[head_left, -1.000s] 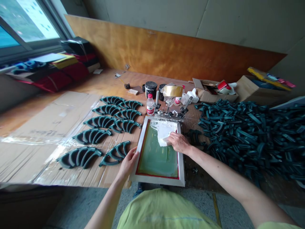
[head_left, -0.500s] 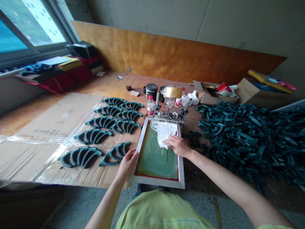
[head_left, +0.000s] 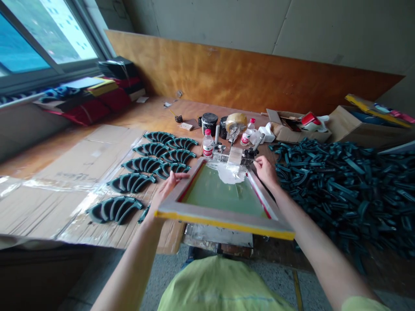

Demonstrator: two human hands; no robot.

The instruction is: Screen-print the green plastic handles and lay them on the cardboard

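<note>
A silk-screen frame (head_left: 223,217) with a green mesh is tilted, its yellow-edged near end raised above a flat printing base (head_left: 220,235). My left hand (head_left: 166,188) grips the frame's left side, thumb along the top. At the mesh's far end, a squeegee (head_left: 234,156) stands in a pool of white ink (head_left: 231,173), with no hand on it. My right hand (head_left: 266,170) is by the frame's far right corner, near the metal hinge clamp (head_left: 249,154). Its fingers are curled together; whatever they may hold is hidden.
Rows of dark green curved parts (head_left: 116,210) lie on cardboard (head_left: 78,181) at left. A large heap of green parts (head_left: 337,185) covers the right. Behind the clamp stand red-capped bottles (head_left: 208,144), black tubs (head_left: 209,123), a tape roll (head_left: 236,122) and open cartons (head_left: 359,129).
The frame's near end has risen off the base, with my left hand on its side. My right hand has let go of the squeegee and moved right; the squeegee now stands farther back.
</note>
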